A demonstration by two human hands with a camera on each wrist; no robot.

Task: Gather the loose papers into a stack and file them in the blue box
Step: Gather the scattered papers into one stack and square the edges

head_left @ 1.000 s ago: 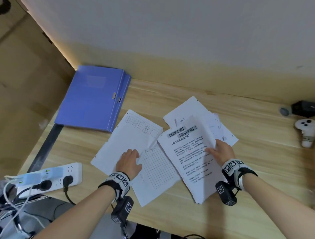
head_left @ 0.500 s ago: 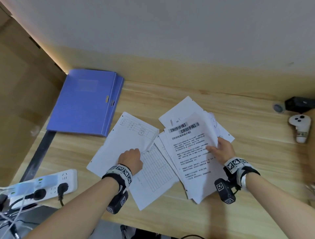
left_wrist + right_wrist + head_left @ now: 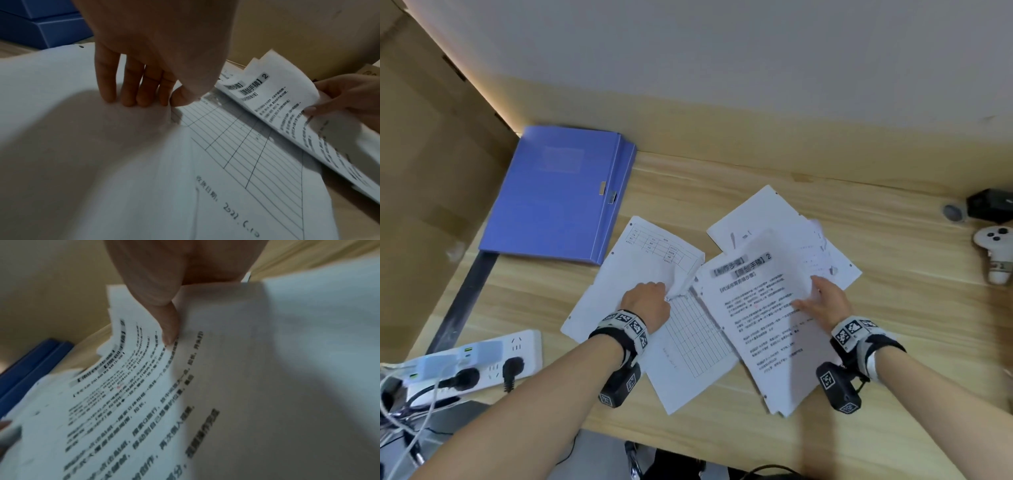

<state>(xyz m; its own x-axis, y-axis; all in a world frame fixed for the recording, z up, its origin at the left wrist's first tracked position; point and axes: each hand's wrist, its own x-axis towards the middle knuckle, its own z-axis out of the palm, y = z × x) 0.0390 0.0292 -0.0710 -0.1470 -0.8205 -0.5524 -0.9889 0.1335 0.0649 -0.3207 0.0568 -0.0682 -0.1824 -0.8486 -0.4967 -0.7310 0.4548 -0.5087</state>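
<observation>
**Papers half gathered on the desk**

Left hand (image 3: 645, 303) pinches a form sheet (image 3: 633, 274); right hand (image 3: 825, 301) grasps the printed stack (image 3: 760, 318). The closed blue box (image 3: 558, 195) lies beyond the left hand, a power strip (image 3: 482, 356) left of it, a controller (image 3: 995, 253) right of the right hand.

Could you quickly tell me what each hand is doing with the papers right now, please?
Left hand: pinching the edge of the table-form sheet between thumb and fingers.
Right hand: holding the printed text pages, thumb on top.

Wooden table (image 3: 774, 192); papers (image 3: 650, 270) (blue box (image 3: 558, 195) too)
</observation>
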